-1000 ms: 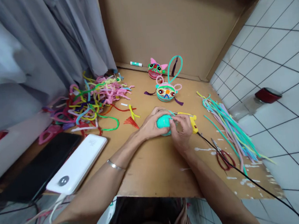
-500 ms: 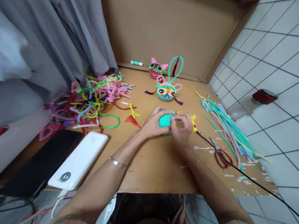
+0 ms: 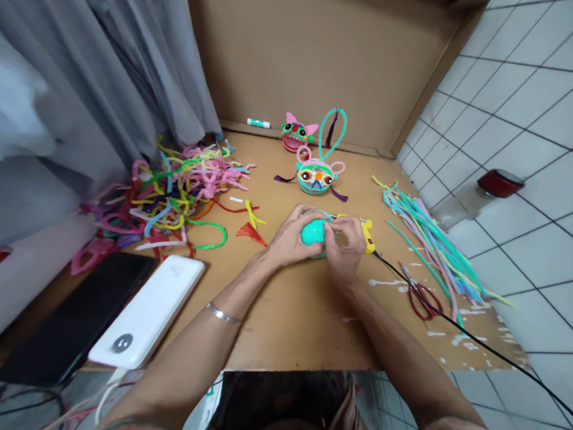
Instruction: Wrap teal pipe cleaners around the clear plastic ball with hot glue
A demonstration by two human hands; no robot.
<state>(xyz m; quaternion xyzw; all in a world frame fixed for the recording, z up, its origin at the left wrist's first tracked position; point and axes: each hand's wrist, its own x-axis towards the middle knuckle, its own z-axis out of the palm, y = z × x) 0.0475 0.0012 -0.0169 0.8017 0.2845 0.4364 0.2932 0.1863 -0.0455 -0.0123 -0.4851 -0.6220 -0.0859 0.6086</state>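
My left hand wraps round a turquoise coil of pipe cleaner, its rounded, ridged side showing between thumb and fingers. At the coil's right edge, the thumb and forefinger of my right hand are pinched together on it. The exact bit between those fingertips is too small to make out. Just behind my right hand lies a yellow glue gun, partly hidden, with a black cord running to the lower right. Beyond my hands stands a turquoise animal head with pink loop ears and purple tassels.
A heap of coloured pipe cleaners lies left; straight ones lie right, near red-handled scissors. A white power bank and a black slab sit front left. A second animal head and a glue stick are at the back.
The whole view has shifted slightly. Both hands stay on the turquoise coil in nearly the same pose, with my right fingertips still at its right edge.
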